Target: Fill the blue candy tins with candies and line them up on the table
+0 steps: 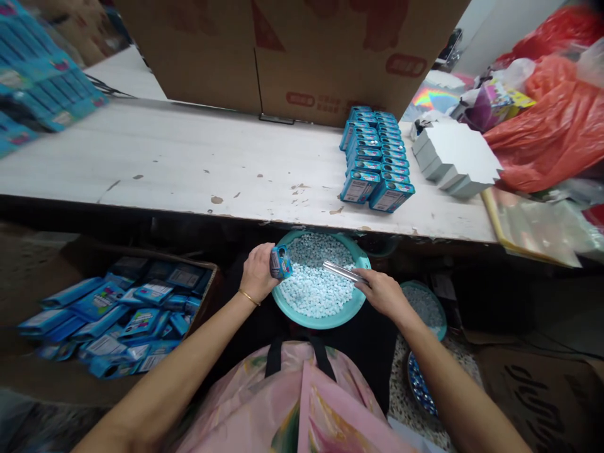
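Note:
A small blue tin [282, 262] with a dark round opening at its top is gripped in my left hand [257, 274], over the left rim of a turquoise basin [325, 322]. Many small pale pellets [316, 292] fill the basin, which sits at my lap below the table edge. My right hand [384, 292] is closed round one end of a shiny metal scoop [346, 272]. The scoop's far end reaches over the pellets toward the tin, apart from it. Whether the scoop carries pellets I cannot tell.
On the white table [189, 163] stand rows of blue tins [377, 157], beside stacked white cards [455, 154]. A large cardboard box [302, 56] is behind. An open carton [212, 283] of blue tins lies at my left; another basin [441, 314] stands low at right.

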Motion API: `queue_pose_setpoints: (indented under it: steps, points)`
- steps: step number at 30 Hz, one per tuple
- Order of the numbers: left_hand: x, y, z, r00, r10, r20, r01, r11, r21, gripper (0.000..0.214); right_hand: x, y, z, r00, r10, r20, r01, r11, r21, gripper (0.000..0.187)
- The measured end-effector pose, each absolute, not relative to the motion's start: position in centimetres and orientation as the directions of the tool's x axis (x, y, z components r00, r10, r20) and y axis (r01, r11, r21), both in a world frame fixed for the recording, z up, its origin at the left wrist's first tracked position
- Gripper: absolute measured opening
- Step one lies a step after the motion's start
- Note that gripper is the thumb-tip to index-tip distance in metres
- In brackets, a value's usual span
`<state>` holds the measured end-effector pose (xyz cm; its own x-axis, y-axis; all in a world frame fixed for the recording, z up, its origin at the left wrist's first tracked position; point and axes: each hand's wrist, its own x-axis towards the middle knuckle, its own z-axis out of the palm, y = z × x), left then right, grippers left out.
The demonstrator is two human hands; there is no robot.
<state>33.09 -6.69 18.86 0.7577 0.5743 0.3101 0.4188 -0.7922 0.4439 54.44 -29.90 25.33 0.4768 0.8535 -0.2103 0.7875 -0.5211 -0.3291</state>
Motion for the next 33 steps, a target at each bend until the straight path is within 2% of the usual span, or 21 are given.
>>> queue_pose_setpoints:
  steps: [5, 8, 11, 13, 16, 19, 23, 26, 29, 30, 32, 33]
  points:
    - [34.1, -8.2, 19.0, 0.637, 0.658, 0.402, 0.291, -0.688, 0.665, 0.092, 53.1, -27.8, 24.6, 0.511, 0.849, -0.134, 0.672, -0.492, -0.553, 0.034]
    - [36.6, -10.5, 19.2, 0.548, 0.690, 0.474, 0.232, -0.669, 0.706, 0.094, 50.7, -24.6, 26.4, 0.509, 0.860, 0.017, 0.702, -0.404, -0.586, 0.039]
    - [39.8, -11.5, 20.0, 0.506, 0.659, 0.556, 0.172, -0.709, 0.684, 0.086, 49.4, -21.6, 29.0, 0.449, 0.877, 0.169, 0.826, -0.335, -0.453, 0.049]
    - [41.6, -11.2, 21.1, 0.514, 0.639, 0.573, 0.137, -0.720, 0.680, 0.091, 50.6, -20.3, 30.7, 0.396, 0.898, 0.190, 0.889, -0.324, -0.323, 0.049]
    - [42.6, -10.2, 23.2, 0.585, 0.619, 0.525, 0.107, -0.700, 0.707, 0.109, 55.2, -18.9, 32.5, 0.357, 0.910, 0.210, 0.931, -0.326, -0.166, 0.042]
    - [41.5, -9.5, 24.3, 0.621, 0.622, 0.476, 0.091, -0.661, 0.745, 0.097, 60.9, -17.5, 33.3, 0.362, 0.903, 0.230, 0.931, -0.360, -0.053, 0.039]
    - [36.8, -7.3, 23.0, 0.592, 0.681, 0.432, 0.138, -0.613, 0.778, 0.073, 65.2, -16.9, 32.7, 0.358, 0.872, 0.332, 0.923, -0.385, 0.015, 0.034]
    - [30.5, -2.7, 20.0, 0.431, 0.808, 0.401, 0.299, -0.548, 0.782, 0.070, 64.5, -18.3, 31.9, 0.327, 0.819, 0.472, 0.933, -0.359, -0.023, 0.034]
    - [21.9, 2.1, 16.1, 0.185, 0.947, 0.264, 0.567, -0.322, 0.758, 0.064, 61.1, -20.5, 30.4, 0.362, 0.812, 0.458, 0.932, -0.314, -0.180, 0.039]
    - [18.6, 3.1, 14.9, 0.121, 0.980, 0.158, 0.659, -0.198, 0.725, 0.060, 59.7, -21.3, 29.6, 0.367, 0.841, 0.397, 0.926, -0.292, -0.238, 0.041]
    - [12.3, 4.0, 13.0, 0.023, 0.985, -0.171, 0.819, 0.080, 0.569, 0.046, 57.4, -22.7, 27.3, 0.371, 0.900, 0.230, 0.900, -0.288, -0.326, 0.044]
    - [9.3, 4.0, 12.2, -0.042, 0.969, -0.244, 0.838, 0.167, 0.519, 0.041, 56.5, -23.3, 25.8, 0.362, 0.919, 0.157, 0.885, -0.286, -0.367, 0.046]
